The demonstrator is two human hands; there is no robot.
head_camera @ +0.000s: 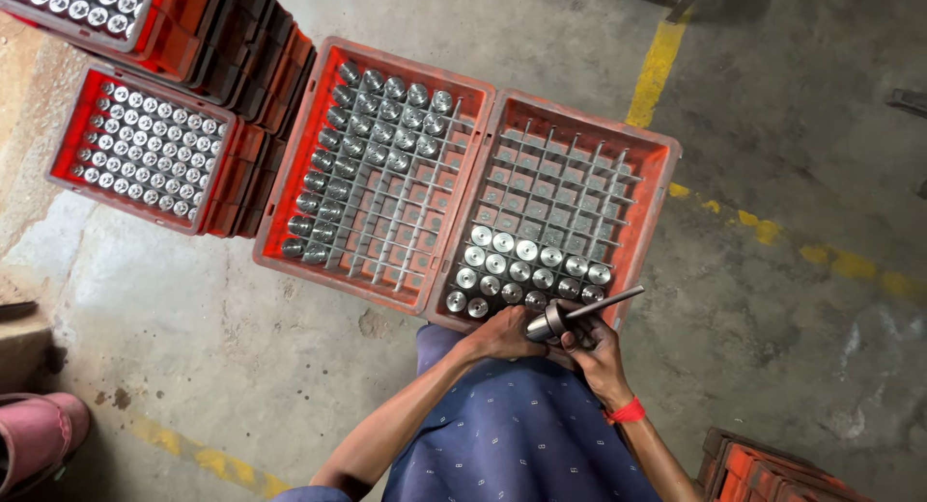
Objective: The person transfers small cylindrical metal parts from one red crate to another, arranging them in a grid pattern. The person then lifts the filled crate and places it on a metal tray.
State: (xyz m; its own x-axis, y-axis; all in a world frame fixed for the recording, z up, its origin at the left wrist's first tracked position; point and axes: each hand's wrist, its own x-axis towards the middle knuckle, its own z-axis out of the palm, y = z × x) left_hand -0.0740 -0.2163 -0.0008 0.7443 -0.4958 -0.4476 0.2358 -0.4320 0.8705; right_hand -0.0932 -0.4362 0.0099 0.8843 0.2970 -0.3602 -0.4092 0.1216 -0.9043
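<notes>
Seen from above, a person in a blue patterned shirt stands over two red plastic crates with metal divider grids, set side by side on a grey concrete floor. The left hand (502, 336) is closed around a short, shiny steel cylinder (543, 324), gripping it at its near end. The right hand (594, 346), with a red band (628, 411) at the wrist, is closed around a thin dark metal rod (603, 304), whose near end meets the cylinder and whose far end points up and to the right. Both hands hover just over the near edge of the right crate (657, 188).

That right crate holds three near rows of the same round steel parts (526, 265), standing upright; its far cells show bare. The left crate (290, 208), touching it, has parts along its left and far sides.

Far left, stacks of more red crates (208, 198) carry smaller, tightly packed silver cylinders (145, 150). A worn yellow painted line (655, 72) runs across the floor to the right.
</notes>
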